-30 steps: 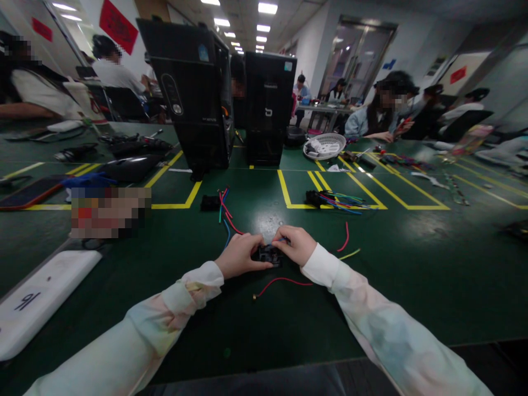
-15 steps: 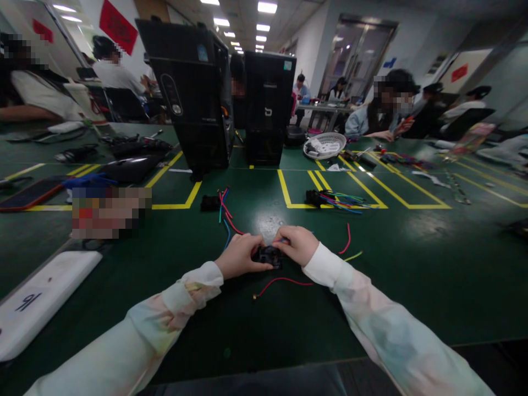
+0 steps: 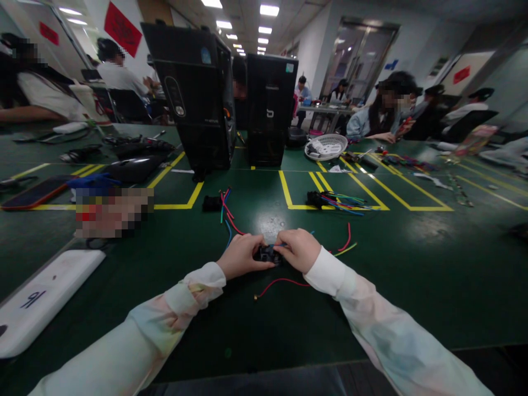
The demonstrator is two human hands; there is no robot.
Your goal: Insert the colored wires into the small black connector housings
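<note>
A small black part (image 3: 266,254) is held at the centre of the frame, just above the green counter (image 3: 198,341) or resting on it; which of the two cannot be told. Its left end is clamped by the left hand (image 3: 244,256), with the thumb placed along the near edge and the fingers curled behind. At its right end the fingertips of the right hand (image 3: 299,250) are pinched together on a thin blue wire (image 3: 284,245), the tip of which is partly hidden by the fingers. The hands are kept close to each other, with only the part between them. Below them, a loose red wire (image 3: 280,279) with a brass-coloured end is laid in a curve, its right end running up to the right cuff. Right of the right hand, a short red piece (image 3: 349,236) and a yellow-green wire (image 3: 347,249) are seen. Above the left hand, a black connector (image 3: 212,203) is set beside red, blue and green wires, while a bundle of coloured wires (image 3: 346,202) is placed right of centre, near yellow tape lines. Two black computer towers (image 3: 268,110) are stood upright at the upper centre, and a white basket (image 3: 336,144) is placed to their right. A long white object (image 3: 53,300) is laid at the lower left.
</note>
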